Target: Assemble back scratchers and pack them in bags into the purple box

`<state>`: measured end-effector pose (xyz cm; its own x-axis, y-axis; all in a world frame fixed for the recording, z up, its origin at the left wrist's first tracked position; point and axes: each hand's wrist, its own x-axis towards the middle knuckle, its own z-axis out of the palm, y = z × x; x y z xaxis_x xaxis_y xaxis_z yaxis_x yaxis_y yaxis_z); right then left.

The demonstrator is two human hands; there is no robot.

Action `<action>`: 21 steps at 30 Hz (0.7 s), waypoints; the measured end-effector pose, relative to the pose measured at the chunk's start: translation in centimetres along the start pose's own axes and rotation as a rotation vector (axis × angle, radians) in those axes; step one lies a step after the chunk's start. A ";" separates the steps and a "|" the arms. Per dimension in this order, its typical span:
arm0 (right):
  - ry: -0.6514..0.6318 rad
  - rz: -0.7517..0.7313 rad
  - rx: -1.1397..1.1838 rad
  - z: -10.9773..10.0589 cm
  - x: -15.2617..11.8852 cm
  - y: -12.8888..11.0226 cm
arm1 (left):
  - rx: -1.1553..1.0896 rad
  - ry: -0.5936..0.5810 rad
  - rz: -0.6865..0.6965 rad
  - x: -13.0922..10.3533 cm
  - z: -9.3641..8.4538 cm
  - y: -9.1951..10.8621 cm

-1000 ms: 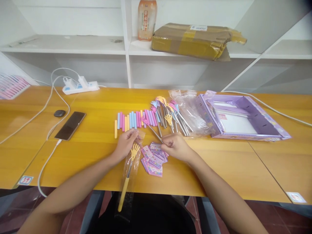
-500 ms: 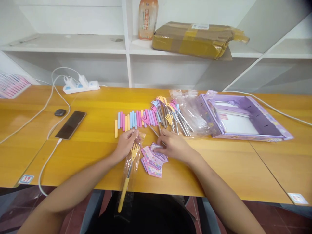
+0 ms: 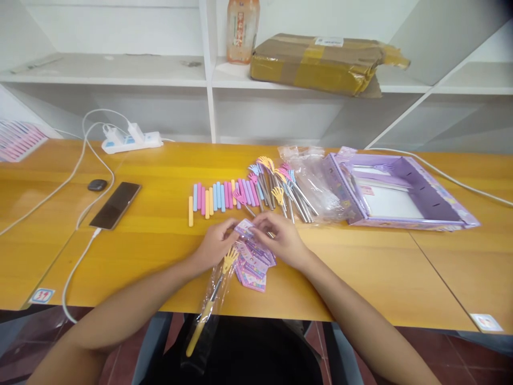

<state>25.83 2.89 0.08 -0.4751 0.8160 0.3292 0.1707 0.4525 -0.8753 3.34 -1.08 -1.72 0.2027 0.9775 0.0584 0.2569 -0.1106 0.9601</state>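
– Both hands have come closer together, and the small purple card (image 3: 244,226) is now up between them, in the middle of the picture. The clear bag (image 3: 214,307) has swung its low end a bit left.

– What does each hand do?

– The right hand (image 3: 282,240) is nearly closed, pinching the card. The left hand (image 3: 216,243) is curled tight on the bag's top. Whether it grips the card too, nobody can tell.

– Why hold the bag there?

– Maybe to keep its top by the card. Its long end hangs past the table (image 3: 360,278), near the bottom of the picture.

– What's inside?

– One yellow scratcher (image 3: 202,326), its finger end up.

– And the card pile (image 3: 253,270)?

– Just below the hands, perhaps for easy reach. Higher up, the coloured tubes (image 3: 223,198) lie in a row, maybe to keep them neat, beside heaped metal scratchers (image 3: 277,195).

– What about the purple box (image 3: 417,222), on the right?

– It's open, with a light purple scratcher (image 3: 383,168) in it. Spare bags (image 3: 308,174) touch its left side.
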 end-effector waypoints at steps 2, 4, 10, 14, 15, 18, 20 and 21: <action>0.069 -0.042 -0.034 0.5 0.1 0.4 | 0.026 -0.049 -0.006 -0.2 0.2 0.0; 0.097 -0.056 -0.054 0.5 0.2 0.8 | 0.052 -0.070 -0.003 -0.2 0.3 0.2; 0.157 -0.079 -0.175 -0.1 0.2 1.0 | 0.071 -0.073 -0.001 -0.1 0.2 0.6; 0.153 -0.118 -0.214 -0.3 0.4 0.9 | 0.080 -0.068 0.001 -0.1 0.1 0.3; 0.133 -0.127 -0.216 -0.3 0.4 0.9 | 0.079 -0.067 -0.003 -0.1 0.1 0.2; 0.025 -0.163 -0.223 -0.4 0.3 0.7 | 0.073 -0.059 0.002 -0.1 0.2 0.1; -0.050 -0.200 -0.224 -0.3 0.2 0.5 | 0.080 -0.067 0.020 -0.1 0.2 0.2; -0.071 -0.216 -0.224 -0.3 0.1 0.5 | 0.079 -0.072 0.027 -0.1 0.2 0.3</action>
<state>26.13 3.28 -0.18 -0.5789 0.6688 0.4665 0.2412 0.6869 -0.6855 3.55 -1.25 -1.48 0.2774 0.9588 0.0616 0.3231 -0.1534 0.9339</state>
